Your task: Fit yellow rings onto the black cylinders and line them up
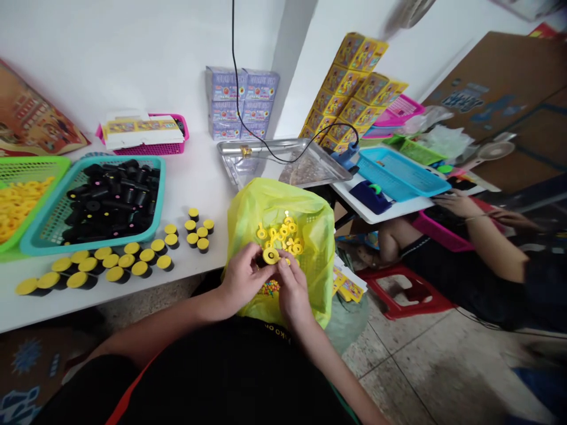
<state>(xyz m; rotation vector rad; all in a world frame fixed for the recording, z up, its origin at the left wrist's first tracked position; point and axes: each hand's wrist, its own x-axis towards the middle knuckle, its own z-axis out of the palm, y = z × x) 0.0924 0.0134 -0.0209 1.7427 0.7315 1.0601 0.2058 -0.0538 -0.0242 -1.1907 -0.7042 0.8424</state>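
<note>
My left hand and my right hand meet over a translucent yellow plastic bag, and both pinch a yellow plastic ring with a dark centre. Several small yellow ring-shaped parts lie in the bag just beyond my fingers. Small multicoloured beads or candies show below the hands. To the left, several black cylinders with yellow caps stand on the white table. More black cylinders lie in a teal basket.
A green basket of yellow rings sits at the far left. Beyond the bag are a steel tray and stacked printed boxes. A co-worker's hands work at the right, near a blue basket and a red stool.
</note>
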